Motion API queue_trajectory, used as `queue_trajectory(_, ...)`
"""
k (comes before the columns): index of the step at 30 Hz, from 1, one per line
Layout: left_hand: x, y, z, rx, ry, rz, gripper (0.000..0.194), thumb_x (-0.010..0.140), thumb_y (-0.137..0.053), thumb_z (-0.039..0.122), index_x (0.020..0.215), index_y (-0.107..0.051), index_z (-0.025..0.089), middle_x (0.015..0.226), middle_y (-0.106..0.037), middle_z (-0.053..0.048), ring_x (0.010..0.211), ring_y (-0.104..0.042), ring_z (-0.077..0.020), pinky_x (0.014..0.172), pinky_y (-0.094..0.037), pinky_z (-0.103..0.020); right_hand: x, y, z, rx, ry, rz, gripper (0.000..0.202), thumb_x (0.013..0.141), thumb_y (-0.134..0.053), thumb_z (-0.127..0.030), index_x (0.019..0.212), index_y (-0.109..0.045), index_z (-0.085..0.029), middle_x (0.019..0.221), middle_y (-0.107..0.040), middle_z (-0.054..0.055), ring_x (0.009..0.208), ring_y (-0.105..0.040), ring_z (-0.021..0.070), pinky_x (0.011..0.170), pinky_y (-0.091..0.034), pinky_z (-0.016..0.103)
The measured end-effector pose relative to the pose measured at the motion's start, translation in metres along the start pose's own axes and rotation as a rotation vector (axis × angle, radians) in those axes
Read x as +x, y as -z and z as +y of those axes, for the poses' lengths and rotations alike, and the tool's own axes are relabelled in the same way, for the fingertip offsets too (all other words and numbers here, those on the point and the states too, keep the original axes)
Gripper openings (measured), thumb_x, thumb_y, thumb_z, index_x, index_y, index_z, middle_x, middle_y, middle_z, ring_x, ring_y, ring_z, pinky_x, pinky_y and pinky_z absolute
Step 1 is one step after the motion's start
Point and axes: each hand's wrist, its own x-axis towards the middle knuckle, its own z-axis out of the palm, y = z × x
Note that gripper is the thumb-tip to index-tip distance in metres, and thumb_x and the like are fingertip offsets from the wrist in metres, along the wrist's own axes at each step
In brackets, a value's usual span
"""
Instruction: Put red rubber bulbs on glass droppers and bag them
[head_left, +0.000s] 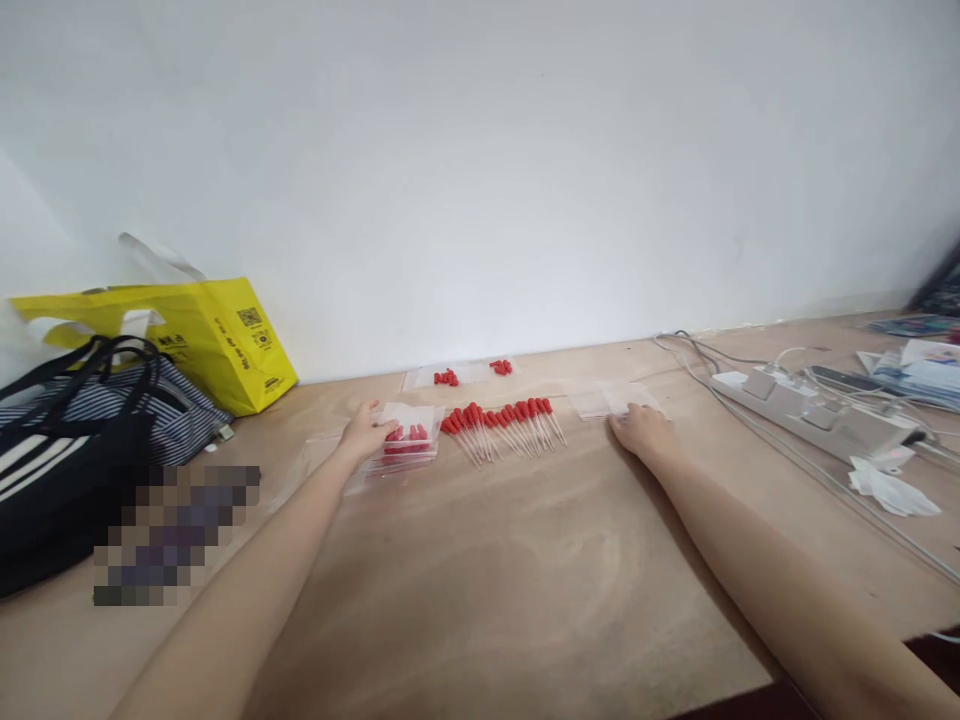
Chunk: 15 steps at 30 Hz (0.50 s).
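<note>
My left hand lies at the left side of a small stack of clear zip bags with red pieces inside. Its thumb touches the bags and its index finger stretches out apart from the thumb. Farther right, my right hand has its fingers closed at the edge of a flat clear zip bag; the fingertips are partly hidden. Between my hands, a row of pale sticks with red heads lies on the table, heads pointing away from me.
Behind the sticks lies a clear bag with two red clusters. At left are a yellow bag, a striped bag and a black bag. A power strip with cables and a crumpled white tissue lie right.
</note>
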Motion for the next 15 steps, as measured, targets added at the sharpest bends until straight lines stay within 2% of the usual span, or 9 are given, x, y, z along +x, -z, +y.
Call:
queue_trajectory(2,-0.002,-0.002,0.001,0.069,-0.032,0.064,0.048,0.066,-0.063,0.020,0.110,-0.048,0.005,0.081,-0.063,-0.014,0.079,-0.061,-0.0279,0.076,-0.044,-0.042,-0.001,-0.002,-0.001,-0.010,0.020,-0.003,0.031,0.080,-0.040,-0.027,0.091,-0.062,-0.007,0.091,-0.060,0.020,0.089,-0.056,0.0284,0.072,-0.040,0.036)
queue_trajectory(4,-0.012,-0.003,0.002,0.123,-0.104,0.159,0.042,0.071,-0.058,0.023,0.108,-0.049,0.005,0.097,-0.059,-0.019,0.096,-0.054,-0.0321,0.085,-0.038,-0.046,-0.001,-0.001,-0.003,-0.014,0.029,0.012,0.027,0.080,-0.039,-0.017,0.087,-0.062,-0.007,0.087,-0.061,0.020,0.086,-0.058,0.0271,0.070,-0.040,0.034)
queue_trajectory(6,-0.029,-0.004,0.001,0.157,-0.215,0.252,0.038,0.075,-0.052,0.025,0.110,-0.047,0.009,0.114,-0.051,-0.018,0.112,-0.042,-0.0308,0.095,-0.028,-0.045,0.000,0.002,-0.004,-0.018,0.026,0.038,0.027,0.079,-0.036,-0.009,0.087,-0.062,-0.006,0.086,-0.061,0.020,0.083,-0.059,0.0269,0.069,-0.041,0.034)
queue_trajectory(8,-0.053,-0.005,-0.002,0.179,-0.324,0.276,0.033,0.076,-0.050,0.027,0.106,-0.050,0.013,0.114,-0.052,-0.013,0.113,-0.040,-0.0274,0.098,-0.025,-0.042,0.001,0.007,-0.004,-0.022,0.007,0.080,0.029,0.079,-0.034,-0.006,0.092,-0.059,-0.005,0.088,-0.060,0.020,0.084,-0.059,0.0270,0.072,-0.040,0.036)
queue_trajectory(9,-0.065,-0.006,-0.004,0.192,-0.410,0.268,0.029,0.076,-0.052,0.028,0.102,-0.052,0.015,0.110,-0.055,-0.010,0.110,-0.043,-0.0258,0.097,-0.026,-0.040,0.000,0.010,-0.005,-0.010,0.018,0.127,0.029,0.081,-0.032,-0.007,0.094,-0.058,-0.006,0.090,-0.060,0.020,0.085,-0.058,0.0267,0.074,-0.040,0.037)
queue_trajectory(10,-0.077,-0.006,-0.006,0.228,-0.607,0.270,0.026,0.076,-0.051,0.029,0.099,-0.053,0.015,0.103,-0.057,-0.010,0.105,-0.047,-0.0260,0.094,-0.029,-0.041,-0.003,0.012,-0.008,0.020,0.068,0.193,0.029,0.082,-0.031,-0.009,0.095,-0.057,-0.006,0.092,-0.060,0.019,0.087,-0.057,0.0258,0.076,-0.039,0.037)
queue_trajectory(12,-0.098,-0.006,-0.007,0.255,-0.911,0.294,0.023,0.078,-0.049,0.026,0.099,-0.052,0.017,0.099,-0.058,-0.009,0.098,-0.050,-0.0244,0.088,-0.034,-0.040,-0.017,0.017,-0.017,0.150,0.311,0.366,0.028,0.084,-0.031,-0.013,0.094,-0.057,-0.009,0.093,-0.060,0.016,0.088,-0.056,0.0230,0.079,-0.039,0.035)
queue_trajectory(14,-0.112,-0.005,-0.004,0.237,-1.038,0.349,0.024,0.079,-0.047,0.021,0.102,-0.050,0.018,0.097,-0.058,-0.009,0.096,-0.051,-0.0235,0.085,-0.036,-0.040,-0.041,0.019,-0.033,0.334,0.728,0.498,0.027,0.085,-0.031,-0.015,0.092,-0.057,-0.012,0.093,-0.061,0.014,0.090,-0.055,0.0197,0.079,-0.041,0.032)
queue_trajectory(15,-0.116,-0.004,-0.002,0.219,-1.069,0.378,0.025,0.079,-0.046,0.019,0.103,-0.049,0.018,0.098,-0.057,-0.010,0.096,-0.050,-0.0236,0.085,-0.036,-0.041,-0.056,0.019,-0.043,0.406,0.958,0.521,0.027,0.086,-0.029,-0.014,0.091,-0.056,-0.013,0.093,-0.061,0.012,0.090,-0.055,0.0181,0.079,-0.042,0.031)
